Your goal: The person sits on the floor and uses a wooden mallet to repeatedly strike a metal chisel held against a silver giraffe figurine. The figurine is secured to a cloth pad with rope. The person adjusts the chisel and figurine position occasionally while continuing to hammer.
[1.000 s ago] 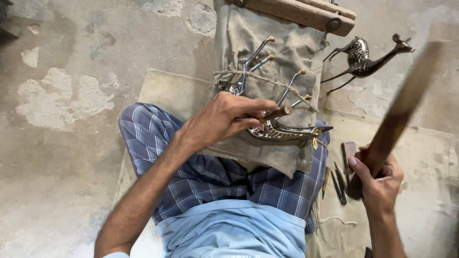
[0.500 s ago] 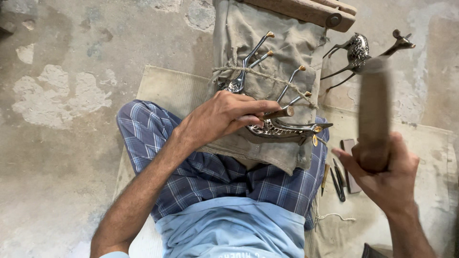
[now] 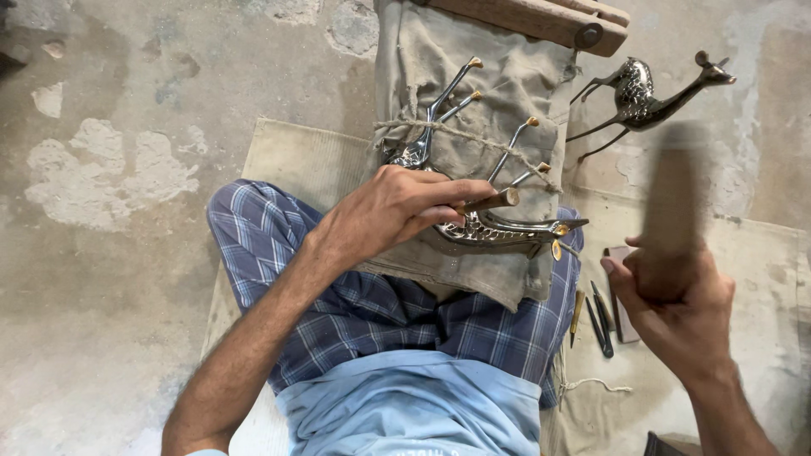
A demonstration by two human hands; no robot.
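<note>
My left hand (image 3: 384, 215) grips a small chisel (image 3: 492, 201), its tip resting on a metal deer figure (image 3: 494, 235). The figure lies on its side, tied with twine onto a cloth-covered block (image 3: 507, 93), its legs pointing away from me. My right hand (image 3: 680, 317) holds a wooden mallet (image 3: 672, 211) upright, blurred, to the right of the figure and apart from it.
A second metal deer figure (image 3: 646, 93) stands on the concrete floor at the upper right. Several thin tools (image 3: 596, 317) lie on the mat by my right hand. A wooden bar (image 3: 541, 17) crosses the top. My checked-cloth leg (image 3: 338, 295) fills the centre.
The mallet in my right hand has swung from a rightward tilt to upright and come slightly lower. My left hand and the chisel have stayed on the figure.
</note>
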